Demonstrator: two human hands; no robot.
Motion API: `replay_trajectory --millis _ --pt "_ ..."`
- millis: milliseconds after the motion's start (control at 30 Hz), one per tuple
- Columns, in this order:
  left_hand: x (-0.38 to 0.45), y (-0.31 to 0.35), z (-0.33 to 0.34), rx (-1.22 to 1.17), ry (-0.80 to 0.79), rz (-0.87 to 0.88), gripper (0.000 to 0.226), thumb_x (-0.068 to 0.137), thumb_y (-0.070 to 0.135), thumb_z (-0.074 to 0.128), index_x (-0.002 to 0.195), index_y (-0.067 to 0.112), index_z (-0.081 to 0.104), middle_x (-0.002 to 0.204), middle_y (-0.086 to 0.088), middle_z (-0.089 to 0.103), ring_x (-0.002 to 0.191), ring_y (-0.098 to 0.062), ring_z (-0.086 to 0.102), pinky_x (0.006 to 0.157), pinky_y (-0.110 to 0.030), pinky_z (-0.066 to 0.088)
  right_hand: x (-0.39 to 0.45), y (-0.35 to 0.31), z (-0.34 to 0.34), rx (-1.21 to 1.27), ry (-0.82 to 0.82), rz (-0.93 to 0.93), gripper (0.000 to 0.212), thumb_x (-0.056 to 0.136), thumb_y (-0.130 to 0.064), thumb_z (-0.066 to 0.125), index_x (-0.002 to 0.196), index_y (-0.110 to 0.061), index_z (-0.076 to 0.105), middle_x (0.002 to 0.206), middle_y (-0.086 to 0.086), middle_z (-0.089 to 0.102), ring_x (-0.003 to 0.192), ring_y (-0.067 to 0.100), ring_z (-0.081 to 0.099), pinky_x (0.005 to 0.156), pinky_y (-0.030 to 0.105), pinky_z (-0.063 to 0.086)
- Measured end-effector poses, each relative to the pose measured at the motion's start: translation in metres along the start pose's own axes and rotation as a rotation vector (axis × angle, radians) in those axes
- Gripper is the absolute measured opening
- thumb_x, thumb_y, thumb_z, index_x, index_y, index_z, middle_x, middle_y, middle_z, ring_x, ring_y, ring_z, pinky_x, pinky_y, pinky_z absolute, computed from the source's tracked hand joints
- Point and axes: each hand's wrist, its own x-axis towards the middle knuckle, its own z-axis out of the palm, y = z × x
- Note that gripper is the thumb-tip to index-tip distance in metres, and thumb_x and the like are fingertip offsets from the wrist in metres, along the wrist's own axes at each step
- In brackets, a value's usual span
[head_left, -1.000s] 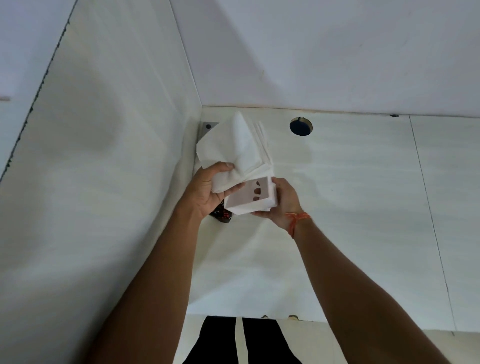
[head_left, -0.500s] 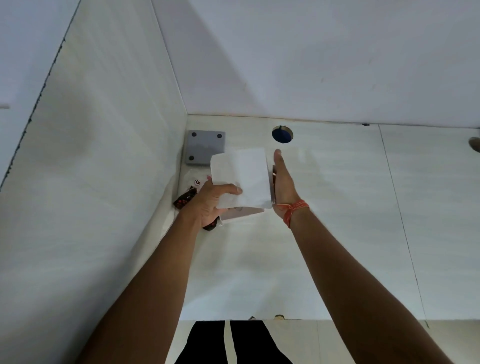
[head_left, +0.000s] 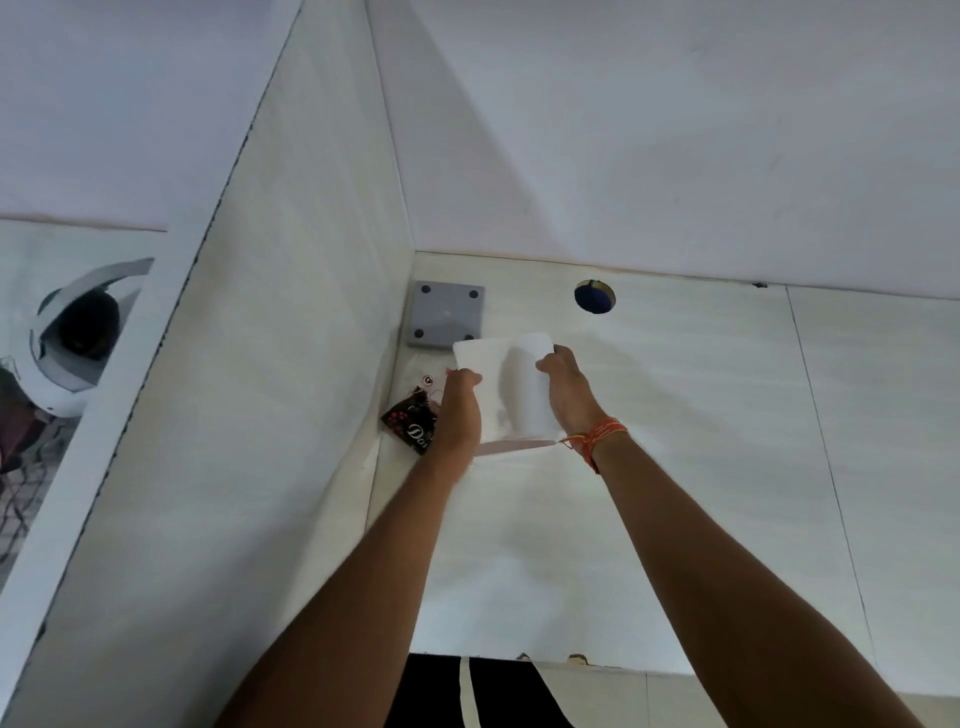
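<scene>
A white stack of paper napkins (head_left: 511, 384) lies against the white tiled counter (head_left: 675, 467) near its back left corner. My left hand (head_left: 460, 410) grips the stack's left edge, and my right hand (head_left: 569, 392), with an orange thread at the wrist, grips its right edge near the top. Under the stack a thin pale edge of a white box (head_left: 514, 446) shows between my wrists; the rest of the box is hidden.
A grey square plate with corner screws (head_left: 448, 316) sits in the corner behind the stack. A dark snack wrapper (head_left: 410, 427) lies by the left wall. A round hole (head_left: 594, 296) opens in the counter at the back. A mirror (head_left: 62, 364) hangs at far left.
The napkin stack was unfolded and raised over the box a second ago. Now it lies flat, further from me, with both hands moved forward onto its edges.
</scene>
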Motion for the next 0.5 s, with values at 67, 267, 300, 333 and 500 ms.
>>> replay_trajectory --millis 67,267,300,333,500 --pt "-0.006 -0.001 0.003 0.012 0.118 0.082 0.024 0.089 0.028 0.043 0.103 0.012 0.054 0.094 -0.003 0.057 0.086 -0.017 0.054 0.073 -0.027 0.043 0.002 0.005 0.005 -0.033 0.050 -0.031 0.026 0.095 -0.019 0.040 0.121 -0.012 0.043 0.114 0.009 0.048 0.090 0.020 0.048 0.070 0.025 0.040" --pt "0.009 -0.012 -0.017 0.508 0.216 0.213 0.009 0.086 0.017 0.060 0.087 0.007 0.058 0.074 0.000 0.058 0.074 -0.022 0.056 0.056 -0.026 0.038 0.010 0.021 0.010 -0.264 0.179 -0.024 0.051 0.095 -0.012 0.049 0.144 -0.014 0.034 0.129 0.014 0.058 0.115 0.034 0.057 0.097 0.041 0.048" --pt "0.010 -0.013 -0.020 0.573 0.207 0.194 0.012 0.086 0.018 0.063 0.087 0.007 0.061 0.074 0.001 0.059 0.074 -0.021 0.057 0.053 -0.023 0.038 0.011 0.023 0.010 -0.309 0.192 -0.009 0.052 0.094 -0.013 0.052 0.144 -0.014 0.035 0.128 0.014 0.059 0.117 0.034 0.057 0.101 0.043 0.047" --pt "0.010 -0.013 -0.021 0.624 0.191 0.185 0.015 0.085 0.020 0.066 0.090 0.006 0.065 0.076 0.000 0.061 0.075 -0.020 0.058 0.052 -0.021 0.037 0.012 0.026 0.010 -0.357 0.205 -0.003 0.052 0.094 -0.013 0.053 0.143 -0.013 0.037 0.129 0.014 0.060 0.118 0.034 0.057 0.102 0.043 0.046" --pt "0.013 -0.015 -0.020 0.737 0.187 0.186 0.022 0.083 0.023 0.072 0.093 0.004 0.067 0.081 -0.002 0.063 0.073 -0.018 0.057 0.052 -0.023 0.036 0.013 0.029 0.012 -0.483 0.242 -0.041 0.046 0.095 -0.014 0.055 0.139 -0.010 0.044 0.128 0.014 0.062 0.118 0.033 0.057 0.100 0.040 0.045"
